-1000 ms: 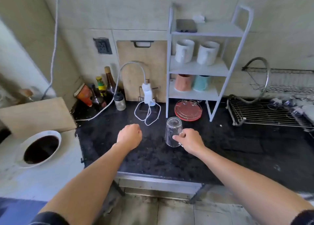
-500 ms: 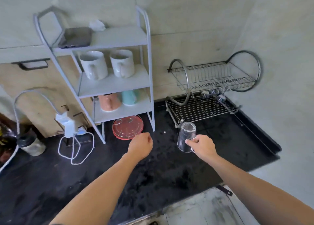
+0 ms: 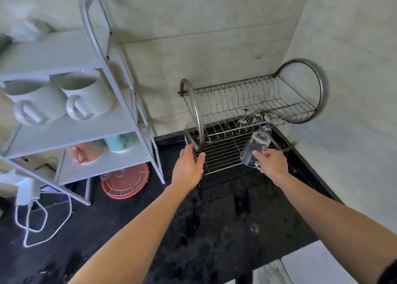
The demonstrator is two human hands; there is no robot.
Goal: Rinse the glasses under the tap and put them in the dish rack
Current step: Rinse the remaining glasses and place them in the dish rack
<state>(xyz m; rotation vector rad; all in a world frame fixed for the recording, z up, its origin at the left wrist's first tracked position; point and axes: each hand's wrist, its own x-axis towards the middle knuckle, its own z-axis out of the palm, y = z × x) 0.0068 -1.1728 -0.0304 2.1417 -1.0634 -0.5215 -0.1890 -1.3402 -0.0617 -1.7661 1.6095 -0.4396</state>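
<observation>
My right hand [image 3: 271, 162] grips a clear ribbed glass [image 3: 255, 148], turned upside down and tilted, just above the lower wire shelf of the metal dish rack [image 3: 223, 148]. My left hand [image 3: 187, 168] holds the rack's front left corner by its curved side hoop. Several other clear glasses [image 3: 253, 119] lie at the back of the lower shelf, under the upper plate tier. No tap is in view.
A white shelf unit [image 3: 90, 120] stands left of the rack with two white mugs [image 3: 62, 98], a pink and a teal cup, and a red round trivet [image 3: 125, 183] beneath. A white charger and cable [image 3: 32, 204] lie on the wet black counter [image 3: 214, 230]. Walls enclose the rack's right side.
The view swung right and closer to the rack. My right hand carried the glass from the counter over the lower shelf. My left hand went from a loose fist to gripping the rack's corner.
</observation>
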